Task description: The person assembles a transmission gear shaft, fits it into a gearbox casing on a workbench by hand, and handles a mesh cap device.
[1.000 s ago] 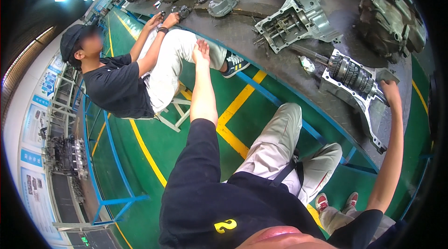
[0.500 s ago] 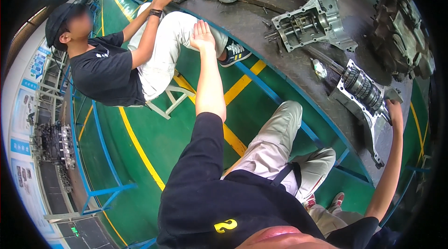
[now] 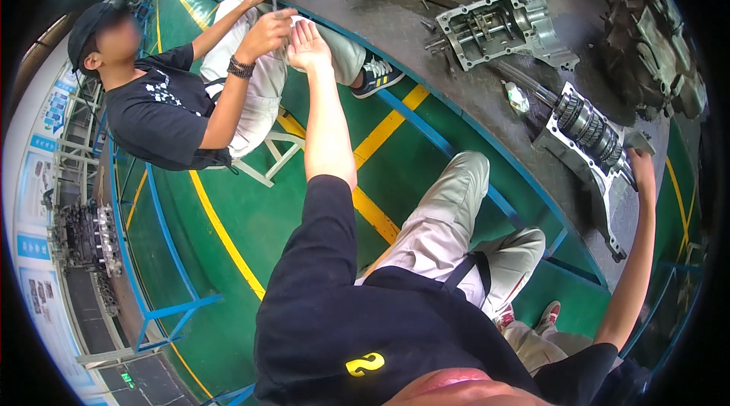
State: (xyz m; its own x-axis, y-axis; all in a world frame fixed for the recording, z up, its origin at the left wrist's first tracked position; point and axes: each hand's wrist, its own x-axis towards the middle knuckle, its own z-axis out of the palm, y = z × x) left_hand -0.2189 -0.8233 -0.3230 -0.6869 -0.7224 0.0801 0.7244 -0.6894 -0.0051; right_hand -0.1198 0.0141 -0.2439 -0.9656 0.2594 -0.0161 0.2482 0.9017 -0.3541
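My left hand is stretched out to the far left, palm up, fingers extended. I see nothing lying on it. Right beside its fingertips is a co-worker's hand, fingers bent; whether it holds a small part I cannot make out. At the right end of the bench, my right hand is closed at the end of a gear shaft, by a grey metal block. What its fingers grip is mostly hidden. The shaft with its gears lies in an open half housing.
Another open gearbox housing stands farther back on the dark workbench, near a small whitish packet. A large metal casing is at the right. The co-worker sits at the left. Blue bench rails run below the edge.
The co-worker's nearer hand has come over toward my left palm, while their other hand stays by the bench parts. My left hand has shifted slightly left and up; my right stays by the shaft.
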